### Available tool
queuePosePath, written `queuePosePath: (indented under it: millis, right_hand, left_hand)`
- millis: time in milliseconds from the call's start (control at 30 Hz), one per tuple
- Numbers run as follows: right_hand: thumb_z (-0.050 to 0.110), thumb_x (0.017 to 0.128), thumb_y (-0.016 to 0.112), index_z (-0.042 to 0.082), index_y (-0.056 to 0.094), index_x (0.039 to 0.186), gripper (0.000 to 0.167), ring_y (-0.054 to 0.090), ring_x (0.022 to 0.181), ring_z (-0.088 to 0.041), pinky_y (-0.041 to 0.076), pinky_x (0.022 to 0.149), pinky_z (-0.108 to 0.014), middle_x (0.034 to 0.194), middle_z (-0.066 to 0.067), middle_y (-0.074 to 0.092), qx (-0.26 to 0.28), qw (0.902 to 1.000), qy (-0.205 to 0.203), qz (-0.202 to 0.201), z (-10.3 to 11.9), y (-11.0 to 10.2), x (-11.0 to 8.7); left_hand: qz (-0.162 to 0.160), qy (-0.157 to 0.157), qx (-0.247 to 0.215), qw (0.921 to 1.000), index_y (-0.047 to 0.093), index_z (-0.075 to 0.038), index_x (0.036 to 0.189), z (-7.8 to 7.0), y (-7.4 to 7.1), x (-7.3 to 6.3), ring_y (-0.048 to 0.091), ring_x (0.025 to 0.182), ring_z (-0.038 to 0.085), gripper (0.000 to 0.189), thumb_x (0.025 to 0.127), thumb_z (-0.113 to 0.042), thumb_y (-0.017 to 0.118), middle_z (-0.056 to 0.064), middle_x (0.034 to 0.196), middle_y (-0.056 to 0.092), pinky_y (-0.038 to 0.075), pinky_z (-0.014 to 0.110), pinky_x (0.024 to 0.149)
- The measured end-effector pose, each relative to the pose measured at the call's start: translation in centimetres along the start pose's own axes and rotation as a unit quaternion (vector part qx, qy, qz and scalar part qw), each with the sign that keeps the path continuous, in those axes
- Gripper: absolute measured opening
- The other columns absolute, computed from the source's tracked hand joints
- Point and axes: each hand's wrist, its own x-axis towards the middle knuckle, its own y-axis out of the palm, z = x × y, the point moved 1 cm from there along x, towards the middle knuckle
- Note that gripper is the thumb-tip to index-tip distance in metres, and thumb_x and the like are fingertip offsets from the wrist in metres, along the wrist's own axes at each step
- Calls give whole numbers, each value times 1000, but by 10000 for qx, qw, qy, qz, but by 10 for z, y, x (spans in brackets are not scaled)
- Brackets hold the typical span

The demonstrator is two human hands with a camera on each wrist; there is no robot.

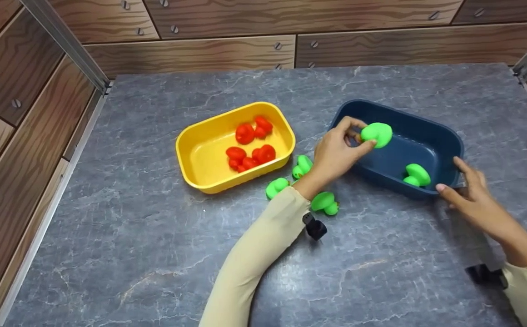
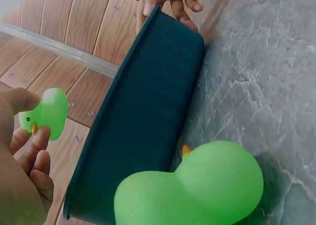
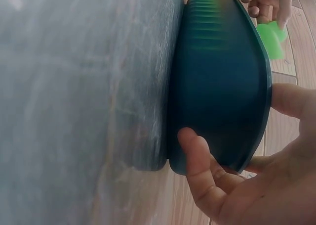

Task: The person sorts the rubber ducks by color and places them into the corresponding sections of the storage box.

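Note:
My left hand (image 1: 336,147) pinches a green rubber duck (image 1: 377,135) between thumb and fingers, held over the blue bin (image 1: 427,120). In the left wrist view that duck (image 2: 55,111) shows a dark eye and an orange beak. Another green duck (image 1: 417,175) lies inside the bin at its near right end. With thumb and fingers spread around the bin's near right corner, my right hand (image 1: 477,197) grips it; in the right wrist view its fingers (image 3: 195,151) lie against the outer wall. Three green ducks (image 1: 324,203) lie on the table near my left wrist.
To the left stands a yellow bin (image 1: 191,163) with several red rubber ducks (image 1: 245,133) in its right part. Grey marbled table surface (image 1: 122,254) runs beneath everything. Wood-patterned panels (image 1: 191,56) border the table at the back and sides.

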Motion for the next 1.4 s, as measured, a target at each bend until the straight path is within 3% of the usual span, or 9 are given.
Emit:
queuePosePath:
  millis: [567, 800, 1000, 1200, 1400]
  right_hand:
    - [19, 102, 46, -1, -8, 152, 76, 54, 69, 7, 48, 62, -12, 135, -39, 2, -77, 9999, 65, -8, 0, 0, -1]
    - [17, 102, 46, -2, -9, 152, 76, 55, 70, 7, 50, 62, -12, 135, -37, 2, -26, 10000, -4, -11, 1, 1, -1]
    - [18, 102, 46, -1, -9, 152, 76, 55, 71, 8, 49, 62, -12, 136, -35, 3, -34, 10000, -7, -5, 1, 2, -1]
    - [18, 102, 46, -1, -7, 152, 76, 54, 71, 7, 49, 62, -12, 136, -36, 4, -64, 10000, 29, -35, 1, 1, -1]
    - [18, 102, 46, -1, -8, 152, 76, 54, 72, 8, 49, 62, -13, 136, -37, 3, -17, 10000, 27, -17, 2, 0, -1]
  left_hand:
    - [28, -302, 38, 9995, 61, -25, 110, 1, 4, 8, 56, 80, -4, 32, 85, -41, 72, -13, 91, 63, 42, 13, 65]
    - [237, -237, 202, 9992, 60, -23, 111, 2, 4, 8, 62, 87, 7, 31, 86, -37, 71, -10, 93, 63, 41, 12, 68]
    - [307, -308, 404, 9982, 59, -24, 111, -2, 1, 8, 62, 92, 8, 31, 86, -38, 71, -12, 95, 63, 42, 13, 69]
    - [278, -179, 705, 9970, 60, -24, 111, -6, -4, 3, 57, 97, 8, 32, 88, -46, 66, -16, 102, 64, 39, 13, 75]
    - [318, -49, 447, 9985, 60, -23, 113, -10, -19, -4, 54, 102, 8, 36, 87, -47, 67, -14, 108, 64, 41, 14, 81]
